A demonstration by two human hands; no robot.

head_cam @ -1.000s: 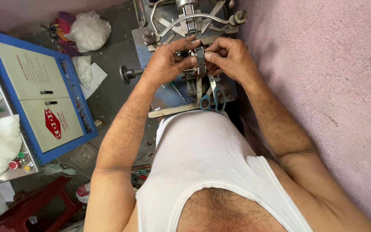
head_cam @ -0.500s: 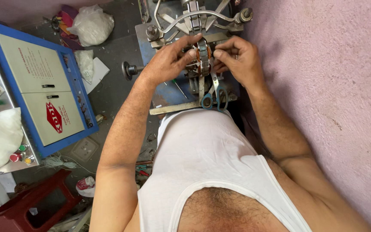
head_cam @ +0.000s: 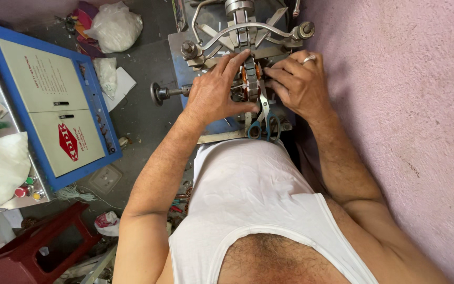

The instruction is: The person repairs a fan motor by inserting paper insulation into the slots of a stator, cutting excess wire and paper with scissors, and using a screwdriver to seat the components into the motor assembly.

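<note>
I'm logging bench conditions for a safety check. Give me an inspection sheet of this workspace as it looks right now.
Surface: blue-grey metal machine bed, crowded with fittings.
Job's things: copper-wound metal core clamped under a curved steel bracket; blue-handled scissors lying at the near edge.
Clutter: white plastic bags, paper scraps, red plastic stool on the floor.
Hands: left hand and right hand both on the core; the right wears a ring.
Cables: pale loose wire on the floor.
Surroundings: blue-framed beige control cabinet; pink plastered wall.

Copper-orange coil (head_cam: 245, 76); teal-handled scissors (head_cam: 262, 128); blue-framed beige cabinet (head_cam: 53, 110); red stool (head_cam: 43, 247); pink wall (head_cam: 395, 79).
</note>
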